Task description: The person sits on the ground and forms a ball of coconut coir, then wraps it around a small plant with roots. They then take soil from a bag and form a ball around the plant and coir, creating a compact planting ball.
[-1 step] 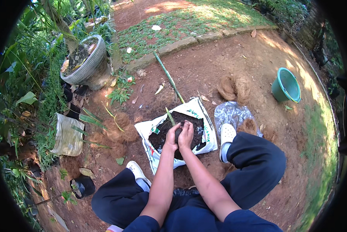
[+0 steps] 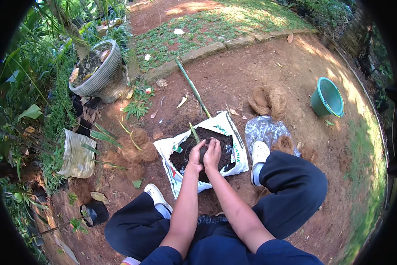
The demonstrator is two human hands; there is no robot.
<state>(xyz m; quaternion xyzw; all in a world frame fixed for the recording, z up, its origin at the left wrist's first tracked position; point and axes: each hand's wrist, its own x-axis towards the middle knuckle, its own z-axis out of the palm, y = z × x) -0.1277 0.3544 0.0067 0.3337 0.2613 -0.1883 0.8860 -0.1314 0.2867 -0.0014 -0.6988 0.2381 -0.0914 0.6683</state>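
My left hand (image 2: 197, 154) and my right hand (image 2: 213, 153) are cupped together, fingers curled, around a dark ball of soil (image 2: 203, 153). They are over the open mouth of a white sack (image 2: 237, 154) filled with dark soil (image 2: 222, 141). A short green leaf cutting (image 2: 194, 132) slants up just beyond my fingertips; whether it joins the ball is hidden. Most of the ball lies behind my palms and fingers. The sack stands on the ground between my feet, its rim folded outward.
A green bucket (image 2: 327, 98) lies tilted at the right. Brown fibre clumps (image 2: 267, 101) and a clear plastic bag (image 2: 264, 129) are beyond my right foot. Leftward are leaf cuttings (image 2: 104, 136), a pale bag (image 2: 77, 154) and a large ribbed pot (image 2: 112, 73). A green stick (image 2: 190, 84) leans beyond the sack.
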